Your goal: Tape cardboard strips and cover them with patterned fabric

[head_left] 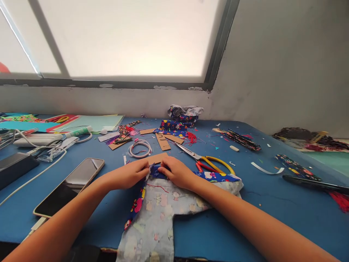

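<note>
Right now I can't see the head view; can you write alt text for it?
The left hand and right hand pinch a pale printed cloth at its folded blue edge, over a blue table. Scissors lie beyond the right hand; a phone lies left of the cloth.

An L-shaped piece of cloth [159, 211], pale reverse side up (bright blue print showing along its folded edges), lies across a blue table [201, 233], one end at the near edge.

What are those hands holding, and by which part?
The left hand and right hand both pinch the patterned fabric at its far edge, near the corner where the blue folded borders meet.
</note>
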The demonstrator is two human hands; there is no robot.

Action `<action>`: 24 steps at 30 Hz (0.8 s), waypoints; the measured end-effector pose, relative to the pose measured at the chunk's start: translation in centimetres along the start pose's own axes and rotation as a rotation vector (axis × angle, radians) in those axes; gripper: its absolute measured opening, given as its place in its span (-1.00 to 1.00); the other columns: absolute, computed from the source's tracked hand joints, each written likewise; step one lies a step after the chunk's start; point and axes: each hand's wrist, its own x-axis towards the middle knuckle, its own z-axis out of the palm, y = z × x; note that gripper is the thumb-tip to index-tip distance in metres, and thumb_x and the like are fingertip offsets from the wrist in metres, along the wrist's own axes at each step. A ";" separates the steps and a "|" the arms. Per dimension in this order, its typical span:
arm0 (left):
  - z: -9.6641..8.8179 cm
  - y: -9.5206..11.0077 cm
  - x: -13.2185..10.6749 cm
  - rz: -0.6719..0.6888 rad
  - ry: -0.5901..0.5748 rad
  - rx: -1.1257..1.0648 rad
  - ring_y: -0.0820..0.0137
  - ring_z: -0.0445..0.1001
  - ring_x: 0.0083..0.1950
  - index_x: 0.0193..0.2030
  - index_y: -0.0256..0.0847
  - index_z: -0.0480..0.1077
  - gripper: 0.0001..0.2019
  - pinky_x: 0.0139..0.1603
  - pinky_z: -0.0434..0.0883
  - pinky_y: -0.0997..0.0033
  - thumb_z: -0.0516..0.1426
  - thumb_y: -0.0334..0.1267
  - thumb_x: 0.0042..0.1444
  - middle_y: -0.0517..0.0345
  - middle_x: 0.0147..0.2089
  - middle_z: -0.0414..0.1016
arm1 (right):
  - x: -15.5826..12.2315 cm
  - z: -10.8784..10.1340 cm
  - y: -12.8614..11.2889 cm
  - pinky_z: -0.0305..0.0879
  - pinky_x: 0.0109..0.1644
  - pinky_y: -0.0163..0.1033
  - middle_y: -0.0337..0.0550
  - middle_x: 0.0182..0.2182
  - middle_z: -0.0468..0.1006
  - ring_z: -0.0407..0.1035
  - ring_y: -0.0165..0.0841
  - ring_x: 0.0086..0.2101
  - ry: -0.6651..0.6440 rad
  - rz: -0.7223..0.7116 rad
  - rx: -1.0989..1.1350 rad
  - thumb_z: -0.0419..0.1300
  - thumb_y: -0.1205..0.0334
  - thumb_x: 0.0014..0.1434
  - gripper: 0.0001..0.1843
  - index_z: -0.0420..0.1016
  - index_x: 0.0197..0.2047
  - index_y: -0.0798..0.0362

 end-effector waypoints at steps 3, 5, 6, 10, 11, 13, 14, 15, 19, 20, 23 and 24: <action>-1.8 -1.5 0.0 -0.037 0.088 -0.011 0.34 0.25 -0.32 -0.38 -0.16 0.21 -0.72 -0.32 0.23 0.39 -0.14 -0.06 0.18 0.21 -0.37 0.27 | -0.1 -0.1 0.2 0.10 -0.38 -0.30 -0.23 -0.46 0.37 0.22 -0.39 -0.45 0.044 0.048 0.035 0.10 0.33 0.23 -0.82 0.26 -0.43 0.07; -3.0 -2.8 0.0 -0.063 0.128 -0.018 0.33 0.26 -0.34 -0.41 -0.16 0.22 -0.71 -0.35 0.24 0.39 -0.13 -0.04 0.14 0.22 -0.40 0.25 | -0.1 -0.2 0.3 0.10 -0.41 -0.32 -0.26 -0.50 0.36 0.24 -0.39 -0.48 0.061 0.064 0.064 0.07 0.30 0.25 -0.81 0.26 -0.42 0.06; -3.5 -3.4 0.1 -0.080 0.138 -0.017 0.33 0.27 -0.36 -0.42 -0.17 0.24 -0.71 -0.38 0.24 0.39 -0.10 -0.03 0.12 0.22 -0.42 0.25 | -0.2 -0.2 0.3 0.11 -0.42 -0.32 -0.28 -0.52 0.37 0.25 -0.40 -0.49 0.066 0.065 0.078 0.06 0.27 0.26 -0.80 0.26 -0.42 0.06; -3.4 -4.6 0.1 -0.147 0.190 0.014 0.29 0.32 -0.39 -0.44 -0.19 0.33 -0.74 -0.40 0.25 0.35 -0.01 -0.06 0.05 0.18 -0.45 0.34 | -0.2 -0.3 0.3 0.19 -0.40 -0.33 -0.28 -0.49 0.43 0.33 -0.39 -0.47 0.103 0.047 0.100 0.08 0.23 0.25 -0.86 0.30 -0.35 0.06; -3.1 -4.5 0.2 -0.152 0.222 0.024 0.27 0.34 -0.38 -0.42 -0.20 0.35 -0.76 -0.38 0.25 0.33 0.02 -0.08 0.02 0.15 -0.42 0.37 | -0.2 -0.3 0.3 0.22 -0.35 -0.32 -0.23 -0.42 0.46 0.36 -0.38 -0.41 0.125 0.036 0.094 0.11 0.23 0.24 -0.90 0.31 -0.30 0.06; -2.5 -4.1 0.4 -0.131 0.298 0.035 0.23 0.37 -0.30 -0.36 -0.21 0.36 -0.80 -0.31 0.27 0.30 0.06 -0.13 -0.03 0.09 -0.34 0.42 | -0.3 -0.3 0.0 0.25 -0.19 -0.27 -0.10 -0.24 0.47 0.37 -0.32 -0.24 0.177 0.002 0.064 0.17 0.25 0.20 -0.87 0.31 -0.19 0.09; -2.3 -3.7 0.5 -0.104 0.330 0.033 0.22 0.39 -0.25 -0.33 -0.21 0.36 -0.81 -0.27 0.28 0.30 0.06 -0.16 -0.04 0.07 -0.28 0.43 | -0.4 -0.3 -0.1 0.23 -0.10 -0.24 -0.06 -0.19 0.45 0.35 -0.29 -0.16 0.195 -0.020 0.041 0.19 0.26 0.18 -0.84 0.32 -0.17 0.09; -2.1 -3.4 0.6 -0.071 0.353 0.024 0.23 0.40 -0.20 -0.31 -0.20 0.36 -0.82 -0.24 0.29 0.31 0.04 -0.20 -0.04 0.07 -0.23 0.44 | -0.5 -0.2 -0.3 0.19 -0.05 -0.20 -0.06 -0.17 0.45 0.32 -0.27 -0.12 0.200 -0.046 0.014 0.21 0.27 0.17 -0.84 0.34 -0.18 0.08; -1.8 -2.5 0.7 -0.001 0.379 -0.023 0.31 0.43 -0.17 -0.34 -0.16 0.41 -0.79 -0.20 0.32 0.38 -0.04 -0.31 -0.01 0.14 -0.23 0.51 | -0.8 -0.1 -0.7 0.11 -0.05 -0.12 -0.13 -0.28 0.50 0.34 -0.23 -0.18 0.120 -0.141 -0.079 0.32 0.12 0.06 -0.80 0.43 -0.37 0.05; -1.8 -2.6 0.7 -0.015 0.381 -0.027 0.31 0.44 -0.20 -0.35 -0.17 0.42 -0.78 -0.21 0.32 0.38 -0.04 -0.32 -0.01 0.15 -0.27 0.51 | -0.8 -0.1 -0.8 0.11 -0.06 -0.12 -0.12 -0.28 0.50 0.34 -0.23 -0.19 0.104 -0.152 -0.093 0.34 0.07 0.02 -0.75 0.44 -0.37 0.05; -1.6 -3.0 0.7 -0.084 0.390 -0.025 0.31 0.45 -0.27 -0.36 -0.19 0.45 -0.80 -0.22 0.33 0.35 -0.01 -0.33 0.01 0.16 -0.33 0.52 | -0.8 0.0 -0.8 0.13 -0.10 -0.14 -0.10 -0.25 0.50 0.35 -0.25 -0.21 0.082 -0.152 -0.117 0.34 0.03 0.01 -0.71 0.45 -0.33 0.06; -1.6 -3.1 0.7 -0.108 0.394 -0.023 0.32 0.44 -0.28 -0.36 -0.20 0.45 -0.82 -0.23 0.33 0.34 0.01 -0.31 0.04 0.16 -0.34 0.51 | -0.7 0.0 -0.8 0.13 -0.11 -0.15 -0.10 -0.25 0.50 0.36 -0.26 -0.22 0.076 -0.147 -0.122 0.33 0.05 0.02 -0.73 0.46 -0.32 0.07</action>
